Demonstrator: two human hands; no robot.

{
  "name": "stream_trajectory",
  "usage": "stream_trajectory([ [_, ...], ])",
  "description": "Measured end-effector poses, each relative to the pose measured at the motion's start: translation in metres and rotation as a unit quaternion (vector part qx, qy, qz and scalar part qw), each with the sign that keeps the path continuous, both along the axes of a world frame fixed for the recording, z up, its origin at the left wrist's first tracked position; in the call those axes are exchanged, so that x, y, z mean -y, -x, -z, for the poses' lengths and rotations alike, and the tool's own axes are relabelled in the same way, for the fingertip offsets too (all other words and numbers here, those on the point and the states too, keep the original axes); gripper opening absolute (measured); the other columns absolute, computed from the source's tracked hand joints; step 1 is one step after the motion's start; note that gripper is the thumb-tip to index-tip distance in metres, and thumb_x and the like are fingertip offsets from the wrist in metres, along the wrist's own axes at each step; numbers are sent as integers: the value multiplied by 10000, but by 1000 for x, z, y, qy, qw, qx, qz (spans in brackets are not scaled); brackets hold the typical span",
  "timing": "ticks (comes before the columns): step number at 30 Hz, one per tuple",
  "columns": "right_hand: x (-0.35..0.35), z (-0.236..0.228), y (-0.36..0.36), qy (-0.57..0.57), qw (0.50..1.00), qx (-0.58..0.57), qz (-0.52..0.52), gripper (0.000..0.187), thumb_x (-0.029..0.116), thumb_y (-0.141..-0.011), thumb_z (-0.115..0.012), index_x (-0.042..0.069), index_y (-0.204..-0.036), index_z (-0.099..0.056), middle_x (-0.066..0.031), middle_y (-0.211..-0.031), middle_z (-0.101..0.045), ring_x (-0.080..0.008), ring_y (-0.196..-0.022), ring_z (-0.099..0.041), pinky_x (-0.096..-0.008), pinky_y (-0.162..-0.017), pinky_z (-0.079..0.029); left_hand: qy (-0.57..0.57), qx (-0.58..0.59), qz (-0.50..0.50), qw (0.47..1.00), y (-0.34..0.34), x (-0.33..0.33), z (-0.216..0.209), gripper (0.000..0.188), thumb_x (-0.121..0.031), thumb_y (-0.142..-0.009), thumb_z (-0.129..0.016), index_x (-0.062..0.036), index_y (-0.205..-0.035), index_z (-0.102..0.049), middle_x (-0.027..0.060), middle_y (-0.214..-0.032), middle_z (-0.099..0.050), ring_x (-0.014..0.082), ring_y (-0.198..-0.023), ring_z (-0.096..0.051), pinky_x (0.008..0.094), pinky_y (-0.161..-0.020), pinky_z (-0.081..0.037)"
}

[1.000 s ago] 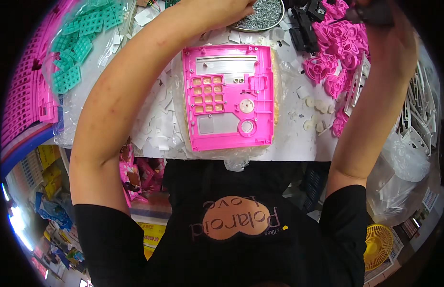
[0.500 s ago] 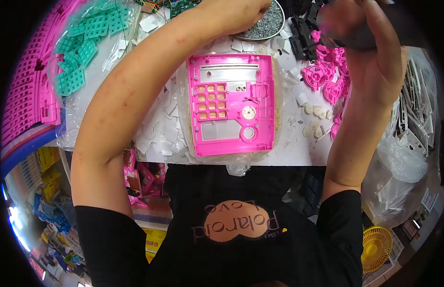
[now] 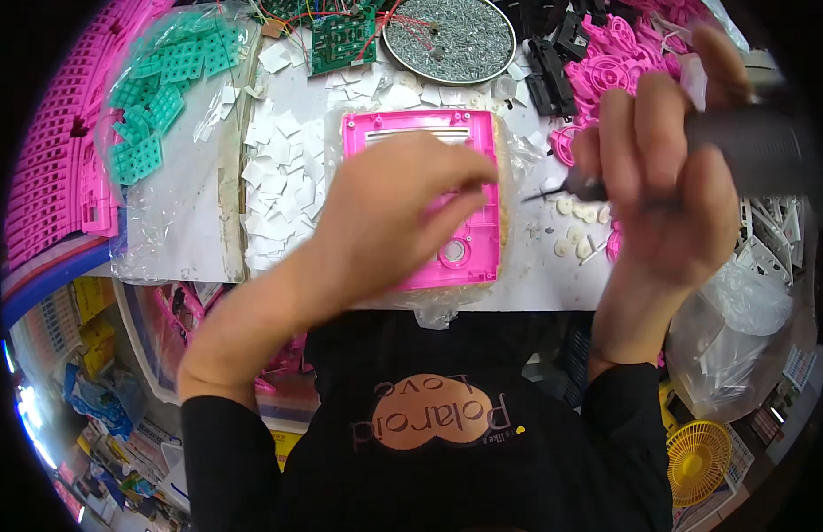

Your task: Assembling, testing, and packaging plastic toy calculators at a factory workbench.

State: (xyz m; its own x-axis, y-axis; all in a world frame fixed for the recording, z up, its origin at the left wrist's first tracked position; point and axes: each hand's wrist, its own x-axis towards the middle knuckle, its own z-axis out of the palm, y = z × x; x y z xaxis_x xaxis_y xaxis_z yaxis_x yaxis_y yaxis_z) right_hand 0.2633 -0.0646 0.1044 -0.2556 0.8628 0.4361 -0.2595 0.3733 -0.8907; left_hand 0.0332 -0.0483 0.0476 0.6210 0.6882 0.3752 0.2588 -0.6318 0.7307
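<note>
My left hand [image 3: 385, 208], smeared by motion, hovers over a pink plastic housing [image 3: 489, 226], hiding most of its middle. Its fingers are bent toward the thumb; whatever they hold is too blurred to make out. My right hand [image 3: 664, 177] is wrapped round a dark electric screwdriver [image 3: 757, 151]. The thin bit points left, its tip just past the housing's right edge and apart from it. The housing lies inner side up on a pad covered with clear plastic. A round metal tray [image 3: 451, 40] full of small screws stands beyond it.
Green circuit boards [image 3: 343, 44] with wires lie at the back. White paper squares [image 3: 283, 177] are scattered left of the housing, with teal keypads [image 3: 167, 106] farther left. Pink parts [image 3: 615, 62], black parts [image 3: 546, 80] and small whitish wheels [image 3: 571, 239] lie to the right.
My left hand has come from the screw tray back toward me, over the housing. My right hand has brought the screwdriver nearer and lower, its bit now beside the housing.
</note>
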Motion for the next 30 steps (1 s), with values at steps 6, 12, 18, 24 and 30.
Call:
stream_trajectory([
  [6,42,17,30,-42,997,-26,64,635,261,-1013,-610,70,-1546,-322,-24,-866,-494,-179,-777,-536,-405,-786,-504,6,82,-54,995,2,38,15,353,-30,-833,-761,-73,-1170,-666,84,-954,-718,284,-829,-697,383,-704,-552],
  [12,48,21,36,-42,996,-20,81,616,262,-1008,-625,74,-1522,-340,-20,-835,-492,-172,-743,-527,-392,-749,-498,-36,96,-38,994,3,33,12,384,21,-807,-760,-55,-1170,-656,89,-922,-708,287,-792,-688,387,-680,-552],
  [18,48,25,38,-33,996,-23,76,598,263,-1003,-640,78,-1497,-357,-15,-803,-490,-164,-710,-519,-379,-713,-493,-82,108,-29,990,4,35,21,431,11,-766,-787,-36,-1172,-648,98,-910,-681,307,-794,-670,388,-691,-541],
  [24,37,31,25,-16,996,-31,81,580,264,-999,-655,82,-1473,-375,-11,-772,-488,-157,-676,-510,-366,-677,-487,-42,-44,-18,998,21,26,17,528,-192,-720,-870,-74,-1188,-656,113,-1184,-642,316,-1132,-598,470,-983,-444],
  [30,30,32,19,-5,997,-40,69,561,265,-994,-670,86,-1448,-393,-7,-741,-486,-150,-642,-501,-354,-640,-481,-123,-186,37,974,24,36,25,546,-429,-763,-805,-110,-1193,-702,22,-1235,-652,283,-1228,-566,577,-1121,-275],
])
